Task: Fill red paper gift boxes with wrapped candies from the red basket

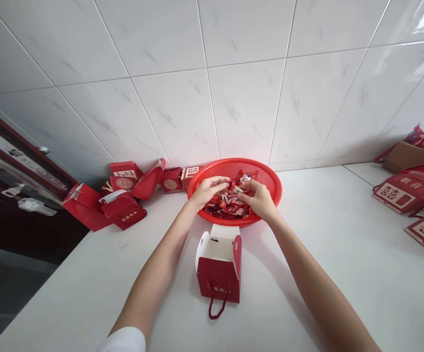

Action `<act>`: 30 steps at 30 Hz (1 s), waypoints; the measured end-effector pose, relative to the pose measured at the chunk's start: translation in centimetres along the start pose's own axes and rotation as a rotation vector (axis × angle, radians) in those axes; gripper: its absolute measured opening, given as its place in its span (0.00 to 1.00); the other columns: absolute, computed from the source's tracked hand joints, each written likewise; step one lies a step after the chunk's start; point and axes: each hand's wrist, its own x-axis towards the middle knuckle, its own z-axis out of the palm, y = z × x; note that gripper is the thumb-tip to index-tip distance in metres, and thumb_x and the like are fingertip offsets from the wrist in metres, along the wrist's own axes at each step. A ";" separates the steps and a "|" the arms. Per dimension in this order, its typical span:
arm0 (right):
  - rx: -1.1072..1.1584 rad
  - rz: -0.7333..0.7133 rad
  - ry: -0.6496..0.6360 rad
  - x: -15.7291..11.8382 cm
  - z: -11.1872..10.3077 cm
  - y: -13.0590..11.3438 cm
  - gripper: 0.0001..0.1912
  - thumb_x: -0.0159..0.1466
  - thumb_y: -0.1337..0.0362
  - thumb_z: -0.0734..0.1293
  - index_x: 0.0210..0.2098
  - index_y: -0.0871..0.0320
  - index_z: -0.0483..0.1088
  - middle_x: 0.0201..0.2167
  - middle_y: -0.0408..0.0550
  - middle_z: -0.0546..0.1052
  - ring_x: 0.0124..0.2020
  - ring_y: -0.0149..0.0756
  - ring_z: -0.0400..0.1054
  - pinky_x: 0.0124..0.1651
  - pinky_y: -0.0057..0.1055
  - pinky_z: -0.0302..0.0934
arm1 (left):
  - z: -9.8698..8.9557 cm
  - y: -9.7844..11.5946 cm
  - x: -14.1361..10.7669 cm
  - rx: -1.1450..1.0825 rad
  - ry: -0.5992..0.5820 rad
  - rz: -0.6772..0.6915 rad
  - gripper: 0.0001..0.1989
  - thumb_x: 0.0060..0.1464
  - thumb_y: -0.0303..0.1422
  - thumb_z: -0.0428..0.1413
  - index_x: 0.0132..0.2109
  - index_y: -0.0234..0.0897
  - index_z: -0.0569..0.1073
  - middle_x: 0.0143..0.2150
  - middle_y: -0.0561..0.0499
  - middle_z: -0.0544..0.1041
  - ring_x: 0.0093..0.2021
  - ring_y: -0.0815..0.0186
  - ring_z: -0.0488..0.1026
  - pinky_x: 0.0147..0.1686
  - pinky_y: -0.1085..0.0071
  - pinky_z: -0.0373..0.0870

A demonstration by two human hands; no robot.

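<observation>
A red plastic basket [277, 188] holds a pile of small wrapped candies [230, 208], mostly red. My left hand [211, 190] reaches over the basket's left side, its fingertips drawn close together over the pile; what they hold is hard to make out. From the right, my right hand [257, 198] pinches a small red and white wrapped candy between thumb and fingers. In front of the basket, between my forearms, stands a dark red gift box [219, 278] with its top open, white inside, and a red rope handle hanging down its front.
Several red gift boxes [123, 210] stand or lean along the left and the tiled wall. At the right are more red boxes [398, 193] and an open brown carton [413, 155] with red items. The white tabletop [123, 283] ends at a diagonal left edge beside a dark door with keys.
</observation>
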 end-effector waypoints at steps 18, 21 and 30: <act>-0.114 -0.015 0.035 -0.4 0.2 -0.4 0.09 0.53 0.67 0.70 0.33 0.53 0.68 0.36 0.45 0.80 0.35 0.40 0.74 0.39 0.37 0.66 | -0.2 -0.3 1.4 0.568 -0.268 -0.069 0.10 0.51 0.36 0.59 0.26 0.37 0.80 0.23 0.53 0.79 0.28 0.65 0.73 0.31 0.72 0.64; -0.114 -0.018 0.031 -0.4 0.2 -0.4 0.08 0.54 0.67 0.70 0.33 0.54 0.68 0.36 0.45 0.80 0.33 0.38 0.73 0.40 0.37 0.67 | -0.4 -0.4 1.4 0.566 -0.210 -0.053 0.09 0.49 0.37 0.61 0.28 0.38 0.82 0.25 0.52 0.81 0.30 0.64 0.75 0.32 0.71 0.66; -0.100 -0.017 0.016 -0.6 0.2 -0.5 0.08 0.54 0.66 0.70 0.33 0.53 0.68 0.34 0.43 0.79 0.33 0.38 0.73 0.38 0.35 0.66 | -0.3 -0.2 1.2 0.445 -0.012 0.035 0.05 0.45 0.31 0.61 0.31 0.39 0.82 0.35 0.49 0.85 0.39 0.58 0.79 0.45 0.65 0.73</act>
